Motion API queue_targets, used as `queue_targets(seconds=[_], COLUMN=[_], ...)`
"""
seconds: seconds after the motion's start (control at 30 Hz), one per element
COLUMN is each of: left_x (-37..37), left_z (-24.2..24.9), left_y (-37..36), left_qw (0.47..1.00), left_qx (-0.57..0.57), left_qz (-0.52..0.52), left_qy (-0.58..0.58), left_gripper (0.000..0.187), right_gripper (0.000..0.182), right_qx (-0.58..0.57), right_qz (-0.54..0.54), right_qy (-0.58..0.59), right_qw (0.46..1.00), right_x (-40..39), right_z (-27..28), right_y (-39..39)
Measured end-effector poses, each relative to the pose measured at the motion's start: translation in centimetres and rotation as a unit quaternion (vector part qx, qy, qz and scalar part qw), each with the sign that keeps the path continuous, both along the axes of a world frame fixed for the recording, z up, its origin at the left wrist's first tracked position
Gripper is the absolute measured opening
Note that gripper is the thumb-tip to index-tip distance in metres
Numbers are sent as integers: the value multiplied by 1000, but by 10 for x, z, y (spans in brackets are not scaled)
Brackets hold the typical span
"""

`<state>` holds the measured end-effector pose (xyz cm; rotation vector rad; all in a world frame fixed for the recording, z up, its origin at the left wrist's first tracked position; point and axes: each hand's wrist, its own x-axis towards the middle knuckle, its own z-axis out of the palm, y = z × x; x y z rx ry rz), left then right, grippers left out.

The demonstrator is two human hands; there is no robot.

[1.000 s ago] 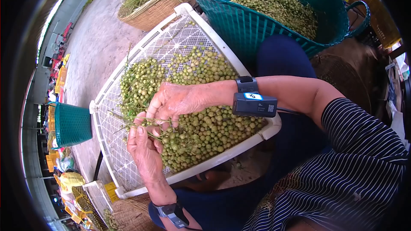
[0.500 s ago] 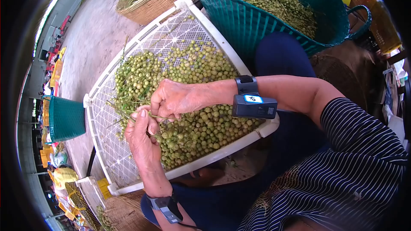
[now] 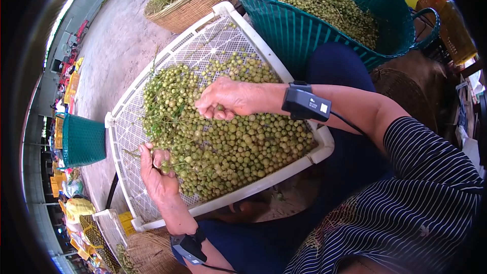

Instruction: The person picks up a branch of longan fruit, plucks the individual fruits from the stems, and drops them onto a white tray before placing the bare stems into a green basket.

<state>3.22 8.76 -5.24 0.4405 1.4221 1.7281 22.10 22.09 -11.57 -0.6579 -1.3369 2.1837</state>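
Note:
My right hand [image 3: 231, 99] is over the middle of a white mesh tray [image 3: 261, 45], its fingers curled with a small round green berry [image 3: 219, 107] showing among them. My left hand [image 3: 161, 182] is at the tray's near-left part. Its thumb is raised, and its other fingers curl around a sprig of green berries [image 3: 166, 169]; part of the grip is hidden. Loose round green berries [image 3: 248, 144] cover much of the mesh. Berries still on thin stems [image 3: 170, 89] lie in a tangle on the far-left side.
A large teal basket [image 3: 274, 23] with a heap of berries stands at the back right. Behind the tray is a woven basket [image 3: 187, 10] of green stems. Another teal basket [image 3: 83, 139] stands on the concrete floor at left. My knees are under the tray.
My hands were together at a stem and are now apart. The right hand has moved slightly right and up, the left slightly down and left. The view has shifted a little.

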Motion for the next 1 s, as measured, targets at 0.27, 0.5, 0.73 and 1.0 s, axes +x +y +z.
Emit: queue_targets(seconds=[0.27,0.5,0.73,1.0], left_x=[-14,-15,-2,-11], left_z=[-2,-2,7,1], left_y=[-9,-7,-2,-4], left_qw=[996,995,998,1000], left_qx=[24,26,-22,24], left_qz=[-87,-96,44,-12], left_qy=[-21,-10,28,-3], left_gripper=[17,17,25,25], right_gripper=[25,18,14,11], right_qx=[31,61,346,512], right_qz=[98,138,59,-93], right_qy=[-4,-2,-42,-41], right_qw=[995,989,935,853], right_x=[-7,-13,-4,-12], right_z=[12,3,-8,26], right_y=[-29,-30,-4,-60])
